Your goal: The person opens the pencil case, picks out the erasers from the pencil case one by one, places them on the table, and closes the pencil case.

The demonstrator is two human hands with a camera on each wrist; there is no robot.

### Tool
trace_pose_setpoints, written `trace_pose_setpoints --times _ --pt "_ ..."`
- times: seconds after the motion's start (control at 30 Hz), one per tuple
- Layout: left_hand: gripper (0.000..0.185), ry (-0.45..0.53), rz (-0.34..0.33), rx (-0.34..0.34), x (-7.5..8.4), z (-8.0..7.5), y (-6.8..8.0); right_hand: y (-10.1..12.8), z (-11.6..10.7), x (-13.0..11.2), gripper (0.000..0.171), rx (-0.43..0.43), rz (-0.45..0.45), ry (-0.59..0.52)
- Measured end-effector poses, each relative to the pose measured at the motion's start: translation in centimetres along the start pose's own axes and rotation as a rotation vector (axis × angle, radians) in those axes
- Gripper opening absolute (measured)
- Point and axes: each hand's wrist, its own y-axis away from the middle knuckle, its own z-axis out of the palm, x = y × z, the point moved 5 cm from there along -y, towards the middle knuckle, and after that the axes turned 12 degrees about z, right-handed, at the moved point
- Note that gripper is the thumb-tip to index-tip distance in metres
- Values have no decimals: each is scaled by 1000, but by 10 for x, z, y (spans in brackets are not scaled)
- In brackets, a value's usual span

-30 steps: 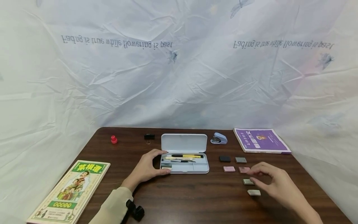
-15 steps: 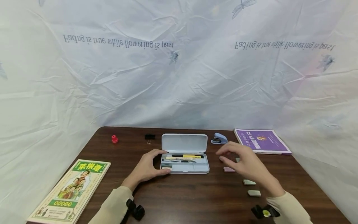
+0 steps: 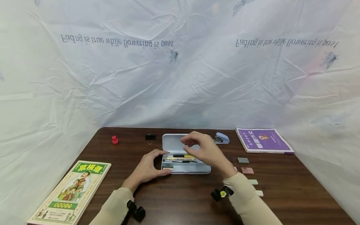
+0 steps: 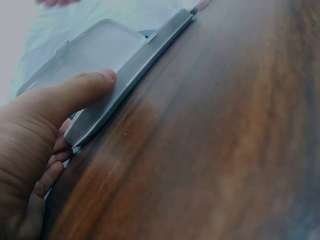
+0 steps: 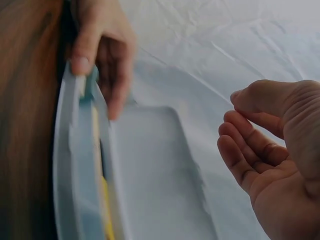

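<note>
With the left hand gripping the open pencil case at its left end on the worktop, the right hand hovers above with fingers loosely curled, empty, and could knock the raised lid

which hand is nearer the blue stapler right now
Right. The right hand hovers over the open pencil case, just left of the stapler. The left hand grips the case's left end, farther from the stapler.
</note>
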Motion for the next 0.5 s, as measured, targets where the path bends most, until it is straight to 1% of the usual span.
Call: trace_pose_setpoints --times 0.1,0.2,0.37,0.5 --pt "78 -4 8 -2 1 0 -1 -11 21 0 29 -57 21 -28" --pt "79 -3 17 2 2 -1 -1 -18 40 0 28 -98 22 -30" --pt "80 8 25 4 3 -1 -1 -21 67 7 23 -158 30 10" --pt "78 14 33 2 2 -1 0 -21 83 13 19 -201 48 61"
